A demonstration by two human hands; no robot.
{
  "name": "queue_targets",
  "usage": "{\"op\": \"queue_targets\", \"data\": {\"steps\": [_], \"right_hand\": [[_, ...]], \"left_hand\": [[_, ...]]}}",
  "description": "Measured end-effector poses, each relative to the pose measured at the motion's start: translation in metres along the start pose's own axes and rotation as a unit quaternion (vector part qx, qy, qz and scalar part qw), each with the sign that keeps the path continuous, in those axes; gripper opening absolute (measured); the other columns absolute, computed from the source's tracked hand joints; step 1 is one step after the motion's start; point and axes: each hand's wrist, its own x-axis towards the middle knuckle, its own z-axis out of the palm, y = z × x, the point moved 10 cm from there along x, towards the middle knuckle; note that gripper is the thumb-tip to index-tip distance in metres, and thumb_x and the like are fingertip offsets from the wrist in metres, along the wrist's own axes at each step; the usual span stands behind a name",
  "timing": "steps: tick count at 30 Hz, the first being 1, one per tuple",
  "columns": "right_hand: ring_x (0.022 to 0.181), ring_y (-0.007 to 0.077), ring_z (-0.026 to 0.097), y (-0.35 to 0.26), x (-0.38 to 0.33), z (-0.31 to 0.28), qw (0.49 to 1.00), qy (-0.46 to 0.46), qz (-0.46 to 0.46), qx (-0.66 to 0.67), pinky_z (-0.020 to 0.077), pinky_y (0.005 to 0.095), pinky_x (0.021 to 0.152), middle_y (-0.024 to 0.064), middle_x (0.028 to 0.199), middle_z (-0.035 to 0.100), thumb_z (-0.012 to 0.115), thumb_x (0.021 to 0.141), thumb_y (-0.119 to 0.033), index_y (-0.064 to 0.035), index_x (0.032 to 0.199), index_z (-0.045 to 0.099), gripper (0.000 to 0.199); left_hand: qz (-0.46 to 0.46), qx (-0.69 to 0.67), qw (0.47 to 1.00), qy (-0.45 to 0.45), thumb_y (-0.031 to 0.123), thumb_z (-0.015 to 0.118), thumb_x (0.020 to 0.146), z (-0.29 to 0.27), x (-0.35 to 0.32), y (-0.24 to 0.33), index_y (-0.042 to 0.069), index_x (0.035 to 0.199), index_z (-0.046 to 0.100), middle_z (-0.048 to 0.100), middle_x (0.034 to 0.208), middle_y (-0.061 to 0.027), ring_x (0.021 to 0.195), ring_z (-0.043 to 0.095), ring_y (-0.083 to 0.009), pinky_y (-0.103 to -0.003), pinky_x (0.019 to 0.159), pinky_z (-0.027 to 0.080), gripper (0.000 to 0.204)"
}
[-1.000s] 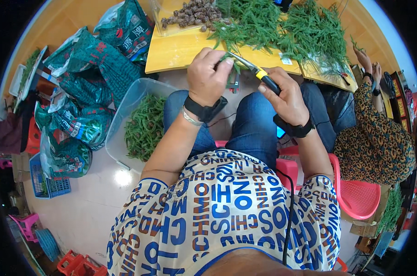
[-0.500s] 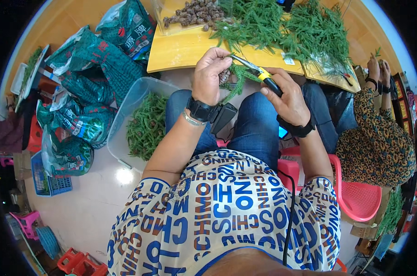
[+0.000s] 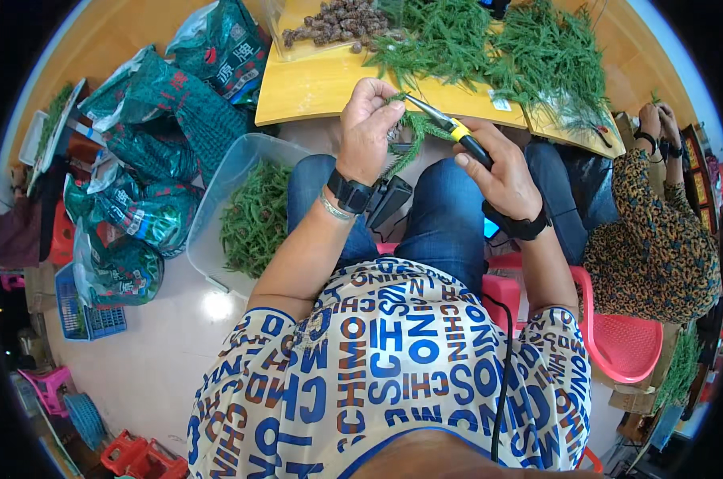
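Seated person's left hand (image 3: 367,132) pinches a green sprig (image 3: 413,128) above the lap, right hand (image 3: 497,172) grips yellow-handled snips (image 3: 449,128) at it; left-side tub (image 3: 218,199) holds trimmed pieces, far table (image 3: 314,88) remains piled with branches (image 3: 505,48).

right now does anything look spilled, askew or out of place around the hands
Nothing stands out. The left hand holds a green sprig, the right hand holds yellow-handled pliers to it. Cut greens sit inside the clear bin, none visibly spilled on the floor.

Lettered white-blue-orange shirt (image 3: 393,375), blue jeans (image 3: 433,215), black wristbands (image 3: 349,191).
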Motion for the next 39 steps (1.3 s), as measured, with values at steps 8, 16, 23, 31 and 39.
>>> {"op": "queue_targets", "data": {"steps": [8, 16, 23, 31, 39], "right_hand": [[0.102, 0.0317, 0.059, 0.000, -0.002, -0.003, 0.999, 0.024, -0.027, -0.007, 0.0452, 0.0343, 0.088, 0.0181, 0.112, 0.059, 0.063, 0.087, -0.016, 0.0061, 0.103, 0.059, 0.028], [0.091, 0.0333, 0.061, -0.001, -0.002, -0.006, 1.000, 0.013, 0.007, -0.011, 0.0468, 0.0364, 0.079, 0.0161, 0.098, 0.060, 0.066, 0.085, -0.013, 0.0053, 0.098, 0.058, 0.024], [0.091, 0.0354, 0.061, -0.004, -0.002, -0.019, 0.989, 0.082, -0.027, -0.121, 0.0488, 0.0365, 0.077, 0.0159, 0.102, 0.061, 0.068, 0.082, -0.009, 0.0039, 0.096, 0.058, 0.021], [0.095, 0.0353, 0.060, -0.013, -0.003, -0.015, 0.978, 0.091, -0.106, -0.152, 0.0495, 0.0381, 0.079, 0.0161, 0.108, 0.060, 0.072, 0.077, -0.005, 0.0013, 0.096, 0.059, 0.024], [0.096, 0.0341, 0.060, -0.014, 0.001, -0.015, 0.972, 0.097, -0.140, -0.159, 0.0495, 0.0380, 0.079, 0.0152, 0.108, 0.060, 0.074, 0.073, -0.004, 0.0006, 0.096, 0.059, 0.028]], "left_hand": [[0.005, 0.033, 0.999, -0.026, 0.006, 0.056, 0.087, 0.003, 0.000, 0.005, 0.003, 0.097, 0.050, 0.051, 0.077, 0.0001, 0.067, 0.045, -0.0053, -0.021, 0.060, 0.038, 0.012], [0.079, 0.251, 0.965, -0.014, 0.007, 0.058, 0.085, 0.004, -0.004, 0.022, 0.003, 0.096, 0.053, 0.056, 0.073, -0.0011, 0.066, 0.051, -0.0063, -0.024, 0.057, 0.042, 0.013], [0.035, 0.197, 0.977, -0.072, 0.010, 0.058, 0.086, 0.010, 0.000, 0.014, 0.003, 0.098, 0.058, 0.061, 0.078, -0.0026, 0.070, 0.057, -0.0107, -0.028, 0.064, 0.047, 0.014], [-0.158, -0.090, 0.978, -0.103, 0.015, 0.054, 0.088, -0.009, 0.008, -0.027, -0.004, 0.109, 0.056, 0.064, 0.100, -0.0116, 0.091, 0.062, -0.0187, -0.033, 0.085, 0.048, 0.028], [-0.260, -0.340, 0.861, -0.275, 0.022, 0.055, 0.086, 0.050, -0.023, -0.022, -0.003, 0.122, 0.048, 0.062, 0.111, -0.0216, 0.097, 0.063, -0.0320, -0.039, 0.091, 0.048, 0.045]]}}
